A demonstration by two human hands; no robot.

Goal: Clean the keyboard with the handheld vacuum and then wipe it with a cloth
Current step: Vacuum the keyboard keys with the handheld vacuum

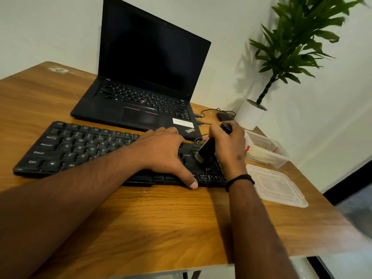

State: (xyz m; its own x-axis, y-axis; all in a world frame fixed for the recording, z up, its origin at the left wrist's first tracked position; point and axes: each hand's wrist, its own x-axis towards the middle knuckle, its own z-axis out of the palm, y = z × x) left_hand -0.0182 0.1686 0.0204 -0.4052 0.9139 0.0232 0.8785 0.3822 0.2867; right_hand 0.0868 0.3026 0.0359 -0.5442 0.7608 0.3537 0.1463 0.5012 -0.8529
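A black external keyboard [76, 147] lies across the wooden table [161, 218] in front of a laptop. My left hand [164, 150] rests flat on the keyboard's right half, fingers spread and thumb at its front edge. My right hand [229, 148] grips a small black handheld vacuum [207, 149], tilted with its brush nozzle down on the keys at the keyboard's right end. No cloth shows clearly; something pale lies inside a plastic box to the right.
An open black laptop [145, 81] with a dark screen stands behind the keyboard. A mouse [224, 117] with cables, a potted plant [251, 114], a clear plastic box [267, 152] and its lid [277, 186] sit along the table's right side.
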